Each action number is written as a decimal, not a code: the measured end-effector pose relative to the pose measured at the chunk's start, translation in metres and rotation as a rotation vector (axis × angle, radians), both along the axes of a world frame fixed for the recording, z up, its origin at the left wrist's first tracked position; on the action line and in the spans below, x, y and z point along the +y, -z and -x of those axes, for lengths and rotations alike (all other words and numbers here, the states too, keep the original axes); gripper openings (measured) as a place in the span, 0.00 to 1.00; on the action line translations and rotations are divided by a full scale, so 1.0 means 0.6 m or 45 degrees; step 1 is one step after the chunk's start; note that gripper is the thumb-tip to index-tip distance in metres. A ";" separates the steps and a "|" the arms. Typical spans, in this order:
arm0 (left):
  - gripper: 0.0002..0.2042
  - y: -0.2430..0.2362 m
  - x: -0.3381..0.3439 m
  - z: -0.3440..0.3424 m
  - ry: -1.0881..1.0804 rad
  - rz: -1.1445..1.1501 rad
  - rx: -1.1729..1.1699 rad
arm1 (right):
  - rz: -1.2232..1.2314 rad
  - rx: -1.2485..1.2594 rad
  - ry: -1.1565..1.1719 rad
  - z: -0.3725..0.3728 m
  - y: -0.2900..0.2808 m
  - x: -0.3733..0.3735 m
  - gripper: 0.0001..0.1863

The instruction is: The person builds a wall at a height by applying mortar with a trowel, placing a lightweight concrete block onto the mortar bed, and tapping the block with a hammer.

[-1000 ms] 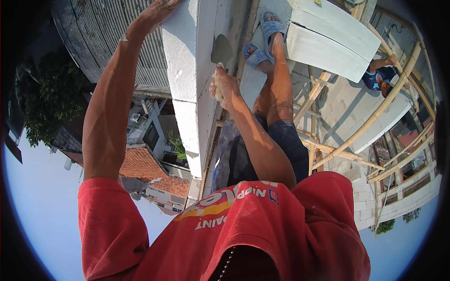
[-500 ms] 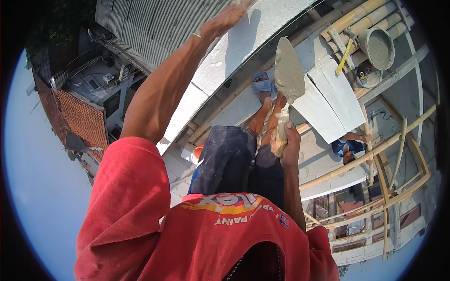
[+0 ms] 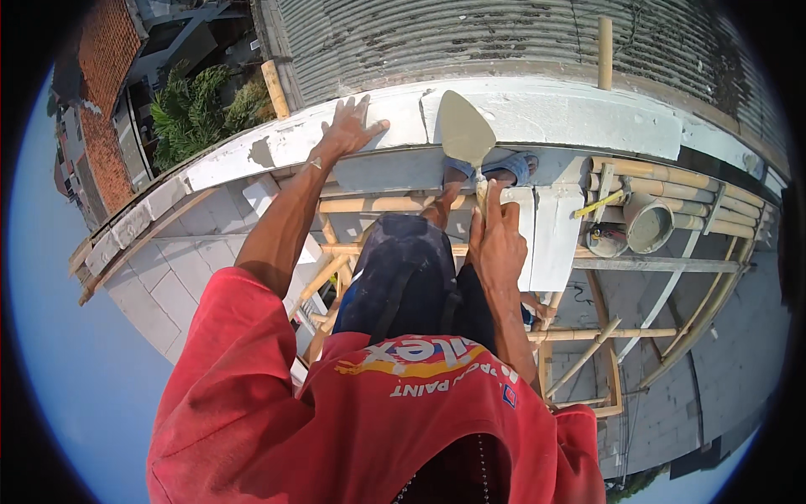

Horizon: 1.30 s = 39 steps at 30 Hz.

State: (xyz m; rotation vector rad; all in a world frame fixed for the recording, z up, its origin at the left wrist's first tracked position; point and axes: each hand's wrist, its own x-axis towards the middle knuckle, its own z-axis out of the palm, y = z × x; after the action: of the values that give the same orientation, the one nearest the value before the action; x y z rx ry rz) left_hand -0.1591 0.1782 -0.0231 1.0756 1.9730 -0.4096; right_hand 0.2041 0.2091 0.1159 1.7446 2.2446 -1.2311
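Observation:
My left hand lies flat with fingers spread on the top of a white block wall. My right hand grips the handle of a pointed trowel, whose grey mortar-smeared blade points up over the wall top. Both arms reach out from a red shirt. My feet in blue sandals stand on bamboo scaffold poles just below the wall.
Loose white blocks lie on the scaffold at right, next to a grey mortar bucket and a yellow-handled tool. Bamboo poles run along the wall. A corrugated roof lies beyond; a long drop lies below.
The view has swung so the wall runs across the top. My left hand stays on the wall; the trowel in my right hand has come closer to the wall top.

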 end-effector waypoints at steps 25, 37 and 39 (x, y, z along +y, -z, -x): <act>0.45 -0.023 0.001 -0.056 -0.189 -0.070 0.075 | 1.312 0.424 0.921 -0.070 -0.049 0.237 0.22; 0.45 -0.024 -0.006 -0.051 -0.192 -0.045 0.087 | 0.441 -0.100 0.038 -0.035 0.069 0.419 0.27; 0.44 -0.026 -0.008 -0.048 -0.201 -0.045 0.096 | 0.480 -0.141 -0.272 0.019 0.101 0.479 0.25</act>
State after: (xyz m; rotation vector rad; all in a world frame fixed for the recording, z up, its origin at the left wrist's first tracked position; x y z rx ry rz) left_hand -0.1303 0.1736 -0.0074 0.9302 2.1217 -0.3354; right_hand 0.1926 0.4963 0.0553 1.3638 1.9214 -1.3623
